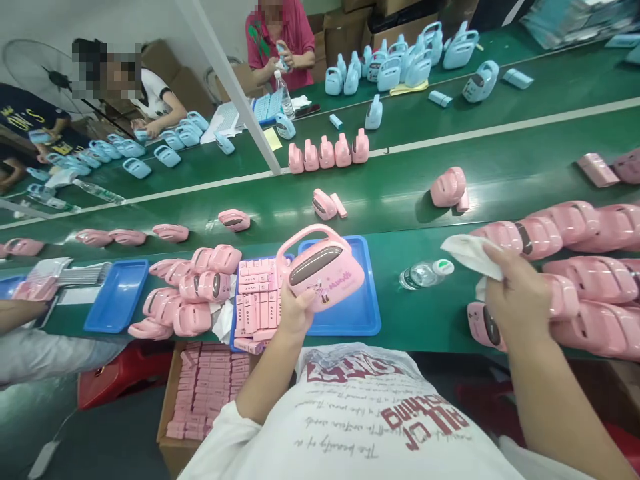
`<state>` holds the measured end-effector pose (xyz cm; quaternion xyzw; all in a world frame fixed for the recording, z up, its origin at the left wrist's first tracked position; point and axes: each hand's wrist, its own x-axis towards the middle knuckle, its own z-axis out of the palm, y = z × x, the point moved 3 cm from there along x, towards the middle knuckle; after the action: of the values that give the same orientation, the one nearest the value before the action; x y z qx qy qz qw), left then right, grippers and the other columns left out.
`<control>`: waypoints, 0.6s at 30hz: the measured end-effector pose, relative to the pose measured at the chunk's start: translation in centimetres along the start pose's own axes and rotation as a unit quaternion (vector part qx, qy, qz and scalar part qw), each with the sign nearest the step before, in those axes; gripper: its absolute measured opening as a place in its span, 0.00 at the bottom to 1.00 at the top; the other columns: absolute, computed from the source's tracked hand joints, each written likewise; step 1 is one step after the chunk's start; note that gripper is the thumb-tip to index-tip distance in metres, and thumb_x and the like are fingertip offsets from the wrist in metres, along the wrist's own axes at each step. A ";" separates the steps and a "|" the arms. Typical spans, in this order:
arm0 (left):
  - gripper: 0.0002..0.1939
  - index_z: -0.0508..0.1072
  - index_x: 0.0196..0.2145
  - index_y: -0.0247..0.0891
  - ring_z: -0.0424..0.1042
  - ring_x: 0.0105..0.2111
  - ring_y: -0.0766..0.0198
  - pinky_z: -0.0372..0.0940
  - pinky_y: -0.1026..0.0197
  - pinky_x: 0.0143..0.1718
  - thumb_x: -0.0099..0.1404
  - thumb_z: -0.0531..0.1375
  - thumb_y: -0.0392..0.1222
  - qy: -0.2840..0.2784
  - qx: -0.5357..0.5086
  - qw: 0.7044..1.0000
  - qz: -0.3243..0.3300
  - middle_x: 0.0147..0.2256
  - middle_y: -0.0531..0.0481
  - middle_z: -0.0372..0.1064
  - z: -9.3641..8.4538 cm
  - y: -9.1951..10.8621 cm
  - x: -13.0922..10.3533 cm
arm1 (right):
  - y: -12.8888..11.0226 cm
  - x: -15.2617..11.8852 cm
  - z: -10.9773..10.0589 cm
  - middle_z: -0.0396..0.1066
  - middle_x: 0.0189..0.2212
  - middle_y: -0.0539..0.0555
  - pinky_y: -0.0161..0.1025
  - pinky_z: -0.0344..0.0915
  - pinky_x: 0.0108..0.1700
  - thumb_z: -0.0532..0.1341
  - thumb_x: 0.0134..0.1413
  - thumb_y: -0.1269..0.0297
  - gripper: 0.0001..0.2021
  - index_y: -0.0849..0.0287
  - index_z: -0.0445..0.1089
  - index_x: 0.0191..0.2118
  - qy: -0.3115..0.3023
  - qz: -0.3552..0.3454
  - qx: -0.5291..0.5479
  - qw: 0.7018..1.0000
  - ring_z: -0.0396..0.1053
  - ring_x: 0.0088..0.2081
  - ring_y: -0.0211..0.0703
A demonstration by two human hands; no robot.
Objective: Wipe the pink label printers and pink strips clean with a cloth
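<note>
My left hand [296, 308] is closed on a pink plastic casing with a handle [327, 277], tilted over a blue tray [367, 320]. The casing bears a dark oval panel and a printed cartoon figure. Raised at the right, my right hand [520, 290] grips a white wiping cloth [470, 253], whose loose end points left. Behind that hand lies a pile of similar pink casings [595, 280]. Between my hands a clear bottle [423, 275] lies on its side. Small pink boxy parts [257, 310] fill another blue tray, just left of my left hand.
More pink casings [193, 293] are heaped at the left, near a blue tray [115, 300]. Others lie spaced along the green belt [380, 200]. A carton of pink parts [210, 387] stands below the bench edge. Across the line, people handle light blue casings [390, 70] near a metal post [235, 93].
</note>
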<state>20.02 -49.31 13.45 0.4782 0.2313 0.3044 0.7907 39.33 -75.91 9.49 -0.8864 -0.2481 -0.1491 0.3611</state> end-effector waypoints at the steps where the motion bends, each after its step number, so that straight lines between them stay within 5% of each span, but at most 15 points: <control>1: 0.31 0.72 0.47 0.44 0.72 0.47 0.50 0.69 0.53 0.46 0.43 0.70 0.50 0.004 0.002 1.000 -0.001 0.39 0.47 0.76 0.2 -0.1 0.0 | 0.7 -0.1 0.9 0.70 0.51 0.62 0.54 0.65 0.54 0.50 0.54 0.70 0.20 0.57 0.70 0.50 -0.024 -0.039 -0.011 0.999 0.68 0.52 0.56; 4: 0.33 0.72 0.47 0.43 0.73 0.47 0.49 0.69 0.52 0.46 0.41 0.71 0.50 0.023 0.016 1.000 0.002 0.39 0.46 0.76 0.5 -0.4 -0.2 | 1.9 -1.3 3.7 0.69 0.53 0.59 0.52 0.67 0.53 0.49 0.52 0.71 0.22 0.56 0.69 0.51 -0.078 -0.077 -0.018 0.994 0.70 0.51 0.53; 10: 0.32 0.72 0.46 0.41 0.72 0.48 0.49 0.68 0.52 0.47 0.42 0.70 0.50 0.028 0.028 0.999 -0.013 0.40 0.45 0.76 -0.1 -0.8 -0.5 | 2.0 -2.9 6.3 0.65 0.55 0.65 0.52 0.64 0.55 0.58 0.52 0.61 0.20 0.62 0.66 0.51 -0.037 -0.076 -0.014 0.996 0.67 0.53 0.56; 14: 0.33 0.72 0.47 0.41 0.73 0.46 0.51 0.69 0.55 0.43 0.41 0.70 0.49 0.038 -0.027 0.997 -0.060 0.42 0.45 0.75 -1.5 -1.4 -0.6 | 3.6 -2.4 8.5 0.69 0.50 0.64 0.53 0.65 0.54 0.61 0.50 0.55 0.18 0.58 0.67 0.45 0.008 0.024 0.034 0.999 0.68 0.52 0.57; 18: 0.32 0.70 0.49 0.44 0.73 0.45 0.52 0.70 0.53 0.41 0.45 0.67 0.52 0.079 -0.135 0.975 -0.159 0.43 0.47 0.75 -3.6 -2.1 -1.3 | 6.4 -1.2 9.4 0.70 0.44 0.67 0.58 0.63 0.54 0.61 0.47 0.52 0.20 0.58 0.66 0.44 0.154 0.147 0.087 0.973 0.68 0.50 0.66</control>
<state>17.22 -48.75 10.10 0.2982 0.3229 0.2404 0.8655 42.64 -73.52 -1.20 -0.8448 -0.0690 -0.2066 0.4887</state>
